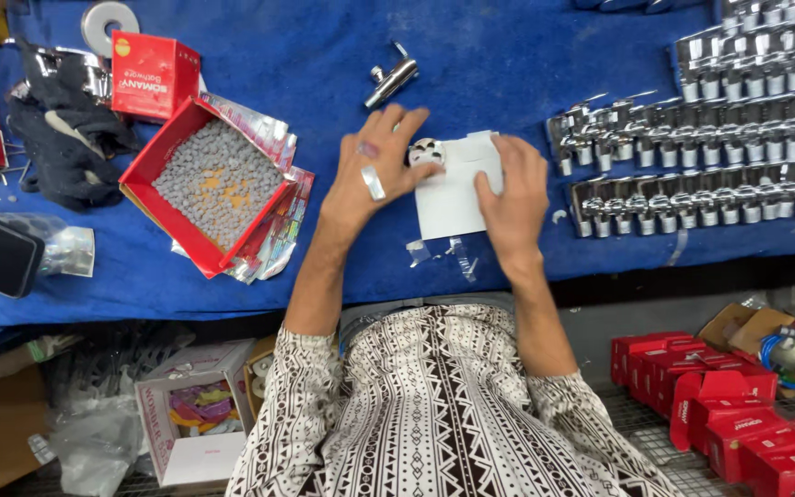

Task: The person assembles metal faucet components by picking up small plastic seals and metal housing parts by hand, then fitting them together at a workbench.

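Frame centre, on blue tabletop: one white sheet, long axis near vertical, slightly tilted. Left hand flat, fingers spread, grip pressing one round metal disc at sheet's upper left corner. Right hand grip pinching sheet's right edge. One loose chrome valve above, pointing upper right. Three valve rows at right. One open red box of grey pellets, left.

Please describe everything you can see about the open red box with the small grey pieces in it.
The open red box lies on the blue cloth, to the left of the left hand and apart from it. It looks like cardboard, turned at an angle. A shiny foil liner is folded out over its edges. Small grey round pieces fill it almost fully, with a few orange spots among them. A closed red box touches its upper corner.
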